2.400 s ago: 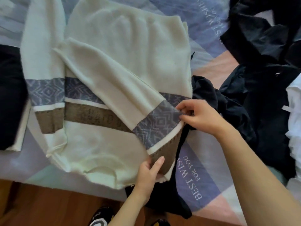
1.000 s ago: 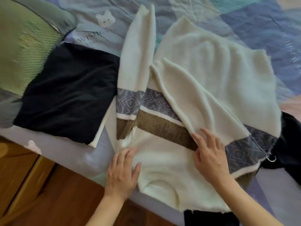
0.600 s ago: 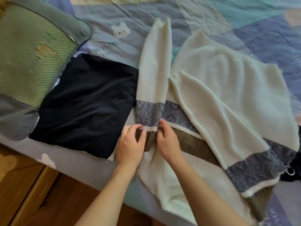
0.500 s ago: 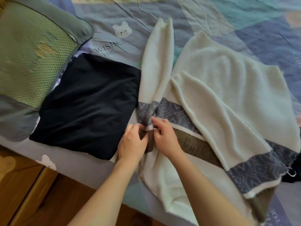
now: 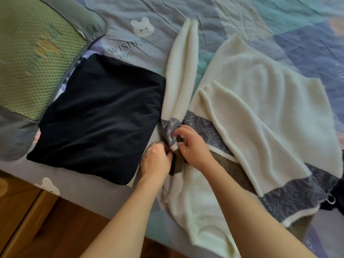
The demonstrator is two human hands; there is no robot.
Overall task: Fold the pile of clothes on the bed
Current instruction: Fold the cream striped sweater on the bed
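A cream sweater (image 5: 260,94) with grey-patterned and brown bands lies spread on the bed. Its right sleeve (image 5: 247,138) is folded across the body. Its left sleeve (image 5: 181,71) stretches away up the bed, bunched narrow where the grey band starts. My left hand (image 5: 156,162) and my right hand (image 5: 191,144) both pinch that sleeve at the banded part, close together. A folded dark navy garment (image 5: 100,116) lies flat just left of the sleeve, with a white layer peeking out under its near corner.
A green pillow (image 5: 31,53) sits at the upper left, touching the navy garment. The bed's near edge (image 5: 78,187) runs diagonally, with wooden floor (image 5: 37,229) below it. A bit of black clothing (image 5: 337,200) shows at the right edge. Patterned bedsheet (image 5: 279,19) lies beyond the sweater.
My hands left the folded right sleeve and the sweater's body, came to the left sleeve and gathered its banded part, which now bunches narrower and lifts slightly. The view shifted left.
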